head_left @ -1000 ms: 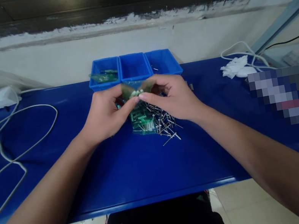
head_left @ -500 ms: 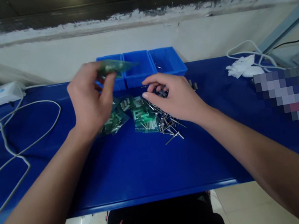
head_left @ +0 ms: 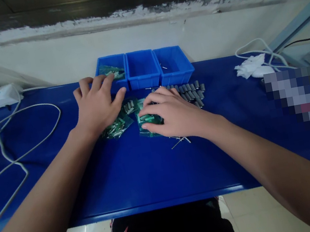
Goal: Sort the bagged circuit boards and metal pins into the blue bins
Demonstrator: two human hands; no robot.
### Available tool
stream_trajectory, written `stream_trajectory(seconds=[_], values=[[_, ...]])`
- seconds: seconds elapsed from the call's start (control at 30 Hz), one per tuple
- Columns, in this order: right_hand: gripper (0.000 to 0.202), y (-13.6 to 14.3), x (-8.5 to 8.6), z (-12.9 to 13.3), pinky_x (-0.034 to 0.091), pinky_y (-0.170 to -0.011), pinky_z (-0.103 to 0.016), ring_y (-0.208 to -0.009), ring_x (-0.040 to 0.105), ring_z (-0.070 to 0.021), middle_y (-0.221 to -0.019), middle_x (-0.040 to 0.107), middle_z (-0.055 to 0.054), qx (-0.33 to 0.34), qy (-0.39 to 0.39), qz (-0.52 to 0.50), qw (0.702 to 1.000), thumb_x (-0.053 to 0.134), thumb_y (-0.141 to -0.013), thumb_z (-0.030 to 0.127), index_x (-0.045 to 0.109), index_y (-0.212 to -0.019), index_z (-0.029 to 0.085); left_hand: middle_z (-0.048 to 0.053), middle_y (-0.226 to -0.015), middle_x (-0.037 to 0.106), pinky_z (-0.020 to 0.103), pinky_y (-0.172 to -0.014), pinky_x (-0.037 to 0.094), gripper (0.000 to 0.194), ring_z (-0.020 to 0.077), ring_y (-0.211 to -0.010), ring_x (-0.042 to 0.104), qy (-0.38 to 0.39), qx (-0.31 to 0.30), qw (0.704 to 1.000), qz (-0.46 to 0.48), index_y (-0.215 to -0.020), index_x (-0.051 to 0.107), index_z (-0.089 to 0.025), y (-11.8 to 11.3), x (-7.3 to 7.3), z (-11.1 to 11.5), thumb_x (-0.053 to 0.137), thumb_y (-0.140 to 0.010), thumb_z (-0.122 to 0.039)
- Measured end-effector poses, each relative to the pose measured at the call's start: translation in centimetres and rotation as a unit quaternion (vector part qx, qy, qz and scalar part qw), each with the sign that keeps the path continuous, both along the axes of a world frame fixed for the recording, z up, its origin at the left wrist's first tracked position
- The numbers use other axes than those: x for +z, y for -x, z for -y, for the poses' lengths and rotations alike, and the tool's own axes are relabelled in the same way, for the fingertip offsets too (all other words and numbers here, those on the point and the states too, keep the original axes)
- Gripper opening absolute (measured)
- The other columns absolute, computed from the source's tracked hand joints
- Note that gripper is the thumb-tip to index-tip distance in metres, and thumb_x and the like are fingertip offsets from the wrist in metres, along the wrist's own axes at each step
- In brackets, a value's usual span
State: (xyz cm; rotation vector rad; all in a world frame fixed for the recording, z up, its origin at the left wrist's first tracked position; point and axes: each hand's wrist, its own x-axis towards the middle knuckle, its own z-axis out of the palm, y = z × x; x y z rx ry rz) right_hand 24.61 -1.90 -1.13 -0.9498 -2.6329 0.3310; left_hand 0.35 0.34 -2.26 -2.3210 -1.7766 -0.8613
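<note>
Head view: left hand, grip spread wide, near the left blue bin; right hand, grip parted, over a green plastic bag; contact is unclear.

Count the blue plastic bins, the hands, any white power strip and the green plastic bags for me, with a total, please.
Blue rectangular open-topped plastic bins: 3
Bare hands: 2 (left hand, right hand)
White plastic power strip: 1
Total: 6, without the bags
Green translucent plastic bags: no sure count; some overlap or are partly covered
</note>
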Motion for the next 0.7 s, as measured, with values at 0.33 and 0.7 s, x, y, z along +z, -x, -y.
stream_trajectory(seconds=[0.33,0.7], values=[[0.037,1.9,0.7,3.0,0.025,-0.117,-0.067,-0.154,0.032,-0.0391,-0.165,0.046,-0.009,0.147,-0.009,0.026,0.989,0.058,-0.104,0.041,0.071,-0.137,0.03,0.006,-0.136,0.066,0.057,-0.113,0.025,0.046,0.0405,-0.156,0.016,-0.003,-0.157,0.977,0.147,-0.13,0.066,-0.029,1.3,-1.1,-1.5,0.055,-0.098,-0.06],[0.034,2.6,0.2,3.5,0.02,-0.122,-0.069,-0.151,0.041,-0.0357,-0.163,0.049,-0.015,0.152,-0.03,0.048,0.987,0.056,-0.106,0.042,0.076,-0.127,0.026,0.007,-0.128,0.069,0.052,-0.107,0.033,0.042,0.0398,-0.155,0.02,-0.018,-0.114,0.961,0.252,-0.112,0.073,-0.026,0.2,-0.1,-0.8,0.075,-0.085,-0.059]])
